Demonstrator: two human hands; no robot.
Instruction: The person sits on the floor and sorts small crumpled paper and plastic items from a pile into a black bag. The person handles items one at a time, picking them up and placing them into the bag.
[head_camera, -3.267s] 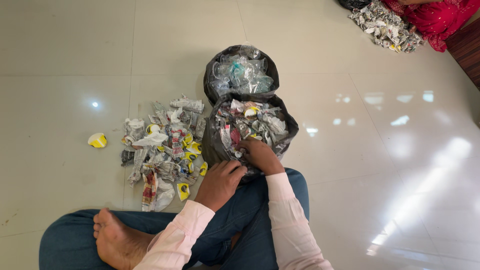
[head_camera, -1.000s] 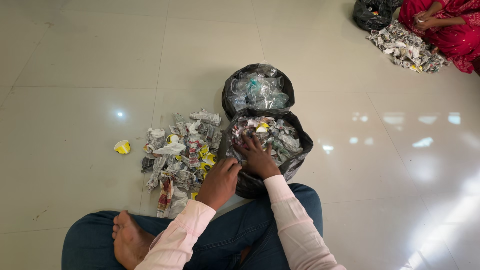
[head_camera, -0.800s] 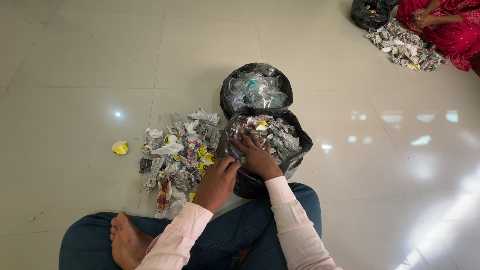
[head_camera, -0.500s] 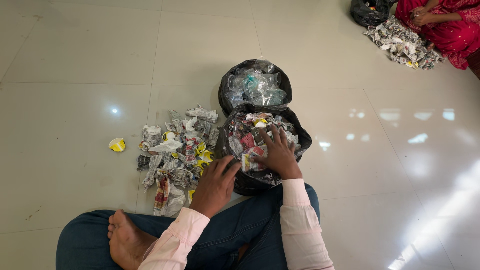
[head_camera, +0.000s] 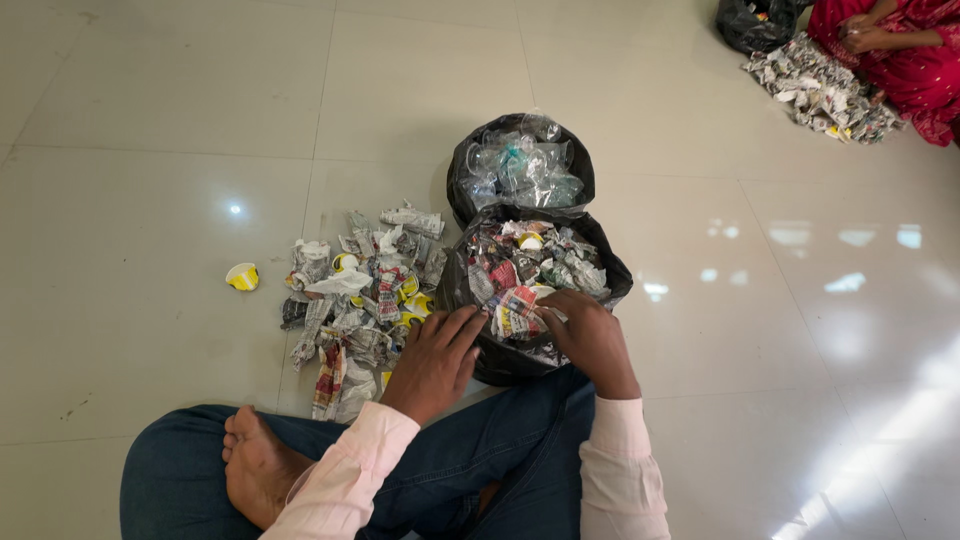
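Posture: person sat cross-legged on a pale tiled floor (head_camera: 150, 120), in blue jeans and pink sleeves, with one bare foot (head_camera: 258, 468) showing at lower left.
Near bag: black bag (head_camera: 610, 283) stood just before the knees, filled with crumpled newspaper wads.
Far bag: second black bag (head_camera: 580, 160) touched the near one on its far side and held clear plastic cups (head_camera: 520, 165).
Left hand: left hand (head_camera: 436, 362) lay on the near bag's left rim, fingers (head_camera: 462, 327) loosely spread toward the paper; whether they gripped the rim could not be told.
Right hand: right hand (head_camera: 592, 338) reached in over the bag's near right edge, fingertips closed on a wad (head_camera: 515, 312) of red-and-white printed newspaper.
Wad: it sat at the near edge of the bag's heap, between the two hands, touching the other wads under it.
Pile: loose pile (head_camera: 360, 300) of opened newspaper scraps and yellow paper cups lay on the floor just left of the near bag.
Stray cup: one yellow cup (head_camera: 242, 276) lay apart, further left of the pile.
Other person: at top right, someone in red cloth (head_camera: 920, 60) sat well apart, with a paper pile (head_camera: 820, 95) and another black bag (head_camera: 750, 22) nearby.
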